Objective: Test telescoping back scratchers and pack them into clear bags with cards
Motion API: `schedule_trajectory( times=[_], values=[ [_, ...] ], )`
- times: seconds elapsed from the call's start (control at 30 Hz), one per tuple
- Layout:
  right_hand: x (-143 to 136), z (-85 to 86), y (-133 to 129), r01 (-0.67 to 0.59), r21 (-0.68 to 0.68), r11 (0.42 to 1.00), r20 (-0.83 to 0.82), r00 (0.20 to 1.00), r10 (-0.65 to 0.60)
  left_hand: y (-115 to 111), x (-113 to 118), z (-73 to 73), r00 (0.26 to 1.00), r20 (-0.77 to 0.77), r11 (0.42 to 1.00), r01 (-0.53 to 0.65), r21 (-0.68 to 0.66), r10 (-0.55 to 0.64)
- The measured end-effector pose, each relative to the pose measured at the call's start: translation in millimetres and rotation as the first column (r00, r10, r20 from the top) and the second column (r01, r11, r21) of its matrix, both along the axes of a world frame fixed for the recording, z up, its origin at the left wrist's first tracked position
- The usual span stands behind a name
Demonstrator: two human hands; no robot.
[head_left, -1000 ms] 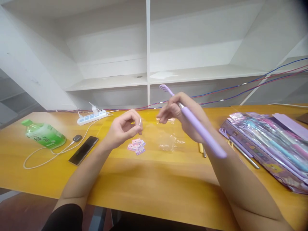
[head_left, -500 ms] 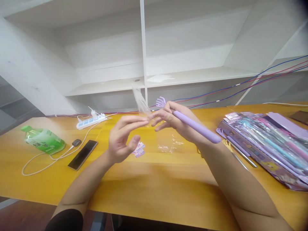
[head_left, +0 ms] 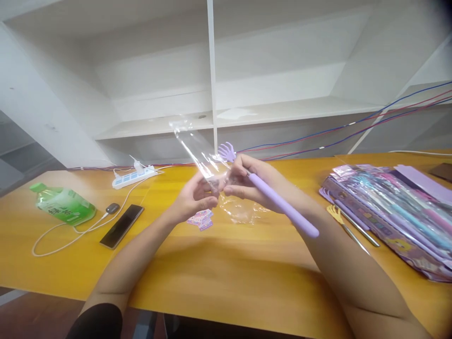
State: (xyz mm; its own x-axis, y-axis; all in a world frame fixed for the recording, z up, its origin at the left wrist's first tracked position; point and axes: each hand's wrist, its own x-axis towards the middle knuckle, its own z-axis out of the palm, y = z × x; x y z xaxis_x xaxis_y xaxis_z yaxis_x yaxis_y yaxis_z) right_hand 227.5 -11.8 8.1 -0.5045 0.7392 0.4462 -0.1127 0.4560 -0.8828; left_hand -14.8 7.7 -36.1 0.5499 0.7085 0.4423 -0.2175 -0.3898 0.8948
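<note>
My right hand (head_left: pixel 256 181) is closed around the thin metal shaft of a purple back scratcher (head_left: pixel 284 205). Its small claw head (head_left: pixel 226 151) sticks out past my fingers, and the padded handle slants down over my forearm. A clear plastic sleeve (head_left: pixel 199 150) rises from between my two hands, its far end up and to the left. My left hand (head_left: pixel 197 195) pinches the near end of this sleeve, and my right fingertips are close to it; whether they grip it too I cannot tell. Under my hands lie small printed cards (head_left: pixel 200 219) and more clear plastic wrap (head_left: pixel 242 210).
On the right sits a purple printed box (head_left: pixel 374 226) of wrapped back scratchers, with a yellow back scratcher (head_left: pixel 337 215) beside it. To the left are a green bottle (head_left: pixel 65 205), a phone (head_left: pixel 122 227), a cable and a power strip (head_left: pixel 134 177). Shelves stand behind the table.
My left hand has gone from fingers stretched out to pinching the clear sleeve. The sleeve now spreads wider and leans further left. The back scratcher's handle has dipped slightly.
</note>
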Motion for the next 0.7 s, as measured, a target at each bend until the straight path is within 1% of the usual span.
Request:
schedule_trajectory(
  times=[0.03, 0.1, 0.2, 0.3, 0.37, 0.43, 0.5, 0.57, 0.6, 0.67, 0.7],
  values=[
    [1, 0.3, -2, -0.030, -0.016, 0.999, 0.026, 0.999, 0.031, 2, -1, -1.5, 0.999, 0.037, 0.998, 0.010, -0.064, -0.008],
    [1, 0.2, -4, -0.071, -0.042, 0.997, 0.051, 0.996, 0.074, 4, -2, -3.7, 0.997, 0.071, 0.988, 0.045, -0.146, -0.035],
    [1, -1.3, -3, -0.097, -0.040, 0.994, 0.080, 0.992, 0.100, 1, -3, -7.2, 0.995, 0.049, 0.974, 0.095, -0.208, -0.086],
    [1, -1.6, -3, -0.138, -0.050, 0.989, 0.075, 0.987, 0.141, -2, 1, -10.8, 0.995, 0.061, 0.976, 0.090, -0.196, -0.080],
    [2, -0.2, -4, -0.169, -0.073, 0.983, 0.065, 0.983, 0.174, -6, 4, -10.6, 0.992, 0.082, 0.977, 0.106, -0.183, -0.093],
    [3, 1.5, -6, -0.193, -0.089, 0.977, 0.059, 0.978, 0.198, -13, 7, -6.8, 0.991, 0.077, 0.978, 0.121, -0.168, -0.109],
    [2, 1.8, -6, -0.199, -0.083, 0.977, 0.064, 0.977, 0.204, -23, 9, 0.1, 0.995, 0.027, 0.984, 0.102, -0.147, -0.099],
    [1, 0.2, -5, -0.165, -0.052, 0.985, 0.090, 0.981, 0.169, -33, 11, 8.2, 0.998, -0.048, 0.991, 0.045, -0.124, -0.051],
    [0, -1.0, -4, -0.120, -0.019, 0.993, 0.110, 0.986, 0.121, -38, 12, 11.9, 0.998, -0.064, 0.994, 0.011, -0.108, -0.018],
    [-2, -3.2, -2, 0.036, 0.096, 0.995, 0.105, 0.993, -0.046, -45, 15, 18.3, 0.996, -0.026, 0.995, -0.083, -0.059, 0.082],
    [-3, -3.7, -2, 0.136, 0.164, 0.977, 0.060, 0.987, -0.147, -46, 16, 20.7, 0.990, 0.005, 0.989, -0.144, -0.034, 0.144]
  ],
)
